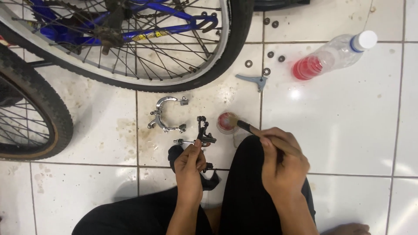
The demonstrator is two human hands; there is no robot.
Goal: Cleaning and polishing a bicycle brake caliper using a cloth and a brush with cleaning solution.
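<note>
A black bike tire (41, 109) sits at the left edge of the white tile floor (348, 130), and a bike wheel (143, 52) lies along the top edge. A shiny curved brake part (163, 114) lies on the floor. The left hand (190, 163) pinches a small black brake piece (203, 132) tight. The right hand (281, 159) is closed around a brush (244, 126), whose tip touches a little red-filled cup (226, 122). A plastic bottle (333, 54) with red liquid lies near the top right corner.

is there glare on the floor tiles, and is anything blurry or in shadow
Head view: bright glare spots on the white tiles below the bottle; a soft shadow falls left of the legs; the left hand with the brake part and the right hand with the brush are slightly soft; the wheel bends at the frame edge.
</note>
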